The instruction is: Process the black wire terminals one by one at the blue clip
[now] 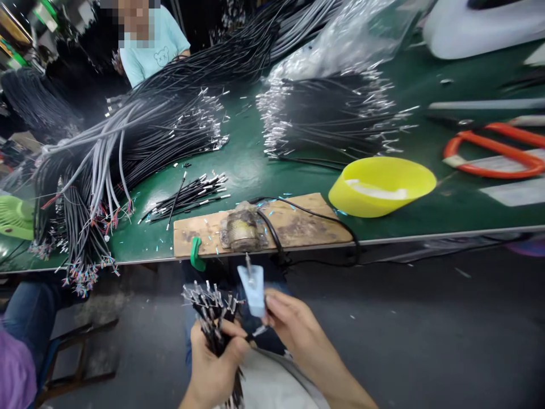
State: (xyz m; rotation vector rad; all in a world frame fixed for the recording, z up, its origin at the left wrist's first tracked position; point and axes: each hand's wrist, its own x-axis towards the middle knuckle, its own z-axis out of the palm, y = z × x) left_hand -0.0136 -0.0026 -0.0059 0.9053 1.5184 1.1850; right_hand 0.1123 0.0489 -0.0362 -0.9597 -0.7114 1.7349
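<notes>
My left hand (215,363) is wrapped around a bundle of black cables (217,335) with bare silvery ends pointing up. Close by, my right hand (292,324) has its thumb and fingers pinched together at the right edge of a light-blue flared piece (254,292); what lies between the fingertips is hidden. That blue piece sits on a thin metal shaft below a small grimy motor (242,229). The motor is fixed to a wooden board (298,218) at the table edge. Pale cloth (272,380) covers my lap.
Short black cables (191,196) lie behind the board. A wide stack of black cables (327,116) rests farther back. To the right are a yellow ring (383,184) and orange-handled scissors (494,150). Long cables (140,130) fill the left; a person (153,51) sits across.
</notes>
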